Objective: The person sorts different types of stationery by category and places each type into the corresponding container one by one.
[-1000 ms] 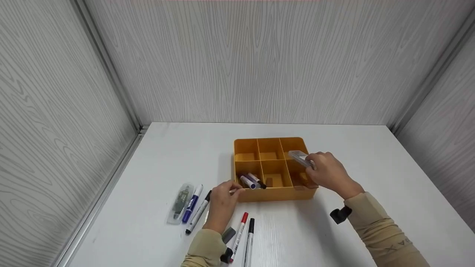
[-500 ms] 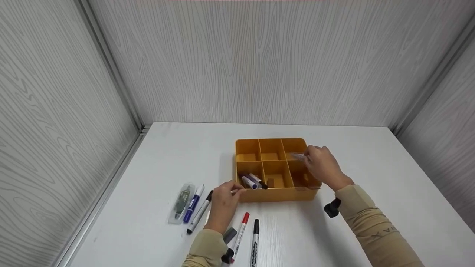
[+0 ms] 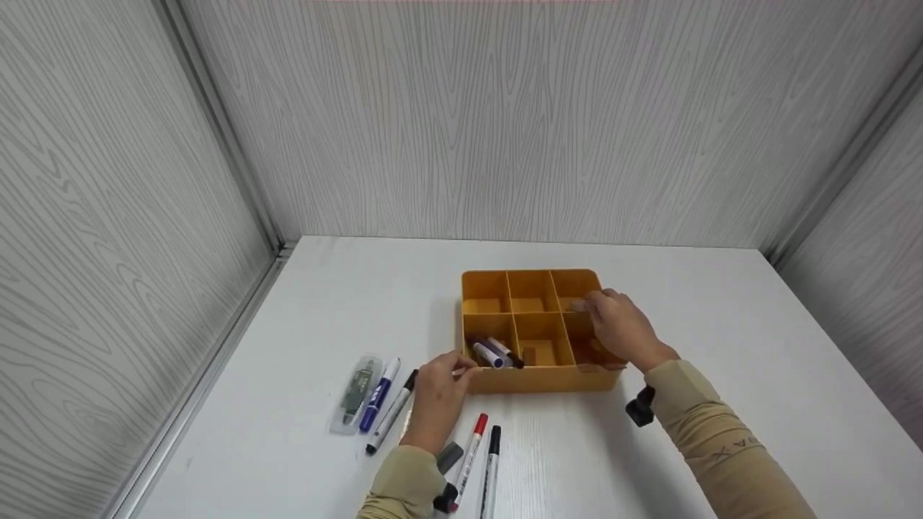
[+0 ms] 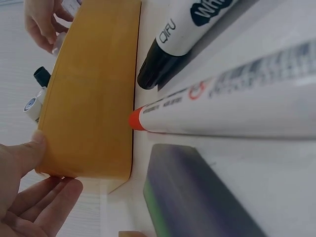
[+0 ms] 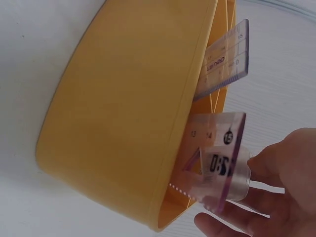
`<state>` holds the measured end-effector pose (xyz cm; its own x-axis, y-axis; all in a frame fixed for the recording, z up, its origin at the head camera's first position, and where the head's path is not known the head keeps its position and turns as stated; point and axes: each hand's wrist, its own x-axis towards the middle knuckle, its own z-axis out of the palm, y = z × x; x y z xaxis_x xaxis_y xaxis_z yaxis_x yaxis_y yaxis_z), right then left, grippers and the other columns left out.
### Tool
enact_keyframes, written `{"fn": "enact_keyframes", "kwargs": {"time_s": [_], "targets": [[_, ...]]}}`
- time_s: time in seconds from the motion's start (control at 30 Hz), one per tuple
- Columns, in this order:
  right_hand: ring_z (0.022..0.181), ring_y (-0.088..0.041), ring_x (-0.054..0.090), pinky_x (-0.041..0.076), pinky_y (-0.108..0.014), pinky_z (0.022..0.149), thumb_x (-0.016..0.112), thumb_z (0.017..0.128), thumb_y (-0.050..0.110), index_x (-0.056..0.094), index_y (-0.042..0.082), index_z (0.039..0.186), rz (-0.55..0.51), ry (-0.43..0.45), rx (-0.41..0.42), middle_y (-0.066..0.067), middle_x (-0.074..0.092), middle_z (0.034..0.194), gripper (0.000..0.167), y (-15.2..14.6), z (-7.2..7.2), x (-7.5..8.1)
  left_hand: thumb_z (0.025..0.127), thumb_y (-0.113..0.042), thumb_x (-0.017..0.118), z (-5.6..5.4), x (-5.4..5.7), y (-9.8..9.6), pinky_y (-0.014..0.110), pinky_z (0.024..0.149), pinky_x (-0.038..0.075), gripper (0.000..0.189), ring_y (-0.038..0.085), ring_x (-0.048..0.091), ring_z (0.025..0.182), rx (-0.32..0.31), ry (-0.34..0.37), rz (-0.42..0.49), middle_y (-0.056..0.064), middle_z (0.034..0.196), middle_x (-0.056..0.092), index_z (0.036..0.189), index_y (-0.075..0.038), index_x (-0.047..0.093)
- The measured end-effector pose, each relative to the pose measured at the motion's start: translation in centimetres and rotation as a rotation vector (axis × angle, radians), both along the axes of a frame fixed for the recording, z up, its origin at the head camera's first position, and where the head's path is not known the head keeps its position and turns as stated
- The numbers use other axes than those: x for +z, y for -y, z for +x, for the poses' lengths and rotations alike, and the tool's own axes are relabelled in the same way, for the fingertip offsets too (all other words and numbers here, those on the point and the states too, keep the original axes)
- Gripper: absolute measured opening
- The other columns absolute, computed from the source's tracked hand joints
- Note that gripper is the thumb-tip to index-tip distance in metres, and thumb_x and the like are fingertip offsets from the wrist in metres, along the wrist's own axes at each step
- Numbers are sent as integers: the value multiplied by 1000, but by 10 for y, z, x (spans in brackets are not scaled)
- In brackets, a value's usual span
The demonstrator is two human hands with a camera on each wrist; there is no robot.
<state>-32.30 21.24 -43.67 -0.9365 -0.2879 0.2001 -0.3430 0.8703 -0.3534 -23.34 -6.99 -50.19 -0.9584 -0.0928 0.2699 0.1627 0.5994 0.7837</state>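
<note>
My left hand [image 3: 438, 393] grips the front left corner of an orange six-compartment organizer box [image 3: 541, 380], its thumb [image 4: 30, 153] on the rim. My right hand [image 3: 626, 324] is over the box's right side. It holds a small clear plastic case [image 5: 240, 175] between thumb and fingers; the case is partly hidden behind a ruler. Two clear rulers, one plain [image 5: 224, 64] and one purple-edged [image 5: 217, 143], stick up from the front compartments in the right wrist view. Several markers [image 3: 489, 355] lean in the front left compartment.
Left of the box lie a clear case with a green item [image 3: 357, 393], a blue marker [image 3: 378, 395] and a black-capped marker [image 3: 391, 412]. In front lie a grey block [image 3: 450, 458], a red-capped marker [image 3: 472, 450] and another black-capped marker [image 3: 491, 468]. Wood-grain panels enclose the table.
My right hand has moved slightly left and lower over the box, with the clear case now mostly hidden by the hand. The left hand keeps its hold on the corner.
</note>
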Motion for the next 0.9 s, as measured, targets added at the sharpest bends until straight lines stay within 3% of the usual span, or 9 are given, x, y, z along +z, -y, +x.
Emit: {"fn": "enact_keyframes", "kwargs": {"time_s": [0.13,0.3,0.53,0.7,0.83,0.9], "targets": [[123,-46,55,45,-57,105,40,101,-2,49,-5,135,-2,89,35,-30,55,132,35,-3,0,-1,89,-22,73,0,-1,-1,24,82,58,5,12,69,97,-3,-3,-1,-4,96,72,92,-19,71],[126,-48,52,43,-59,105,38,101,-1,45,-2,139,-14,107,35,-32,51,137,39,-7,4,2,89,-24,73,0,-1,-1,22,80,58,5,11,68,96,-8,3,8,-5,95,72,92,-20,71],[100,-39,62,57,-50,85,51,94,-3,53,-3,130,-49,-141,36,-27,57,122,36,1,28,11,89,-23,73,0,-1,0,23,81,58,5,10,67,94,-7,-14,24,-5,94,72,91,-20,71],[76,-19,51,49,-31,65,53,93,-3,55,1,128,-164,-230,58,-19,60,120,36,12,55,17,89,-22,73,-1,-2,-1,25,85,58,5,12,68,98,-11,7,45,-5,97,72,92,-20,71],[74,-12,48,47,-23,60,57,92,-4,61,4,120,-241,-305,116,-11,62,107,29,24,78,16,89,-24,72,-1,-1,-2,26,85,58,8,11,68,98,-6,34,49,-6,97,71,95,-19,71],[78,-9,51,49,-21,63,60,91,-5,63,5,116,-273,-299,150,-7,61,102,27,32,90,12,89,-25,72,-1,0,-2,26,86,58,8,11,68,97,-2,34,44,-6,97,71,95,-19,71]]}}
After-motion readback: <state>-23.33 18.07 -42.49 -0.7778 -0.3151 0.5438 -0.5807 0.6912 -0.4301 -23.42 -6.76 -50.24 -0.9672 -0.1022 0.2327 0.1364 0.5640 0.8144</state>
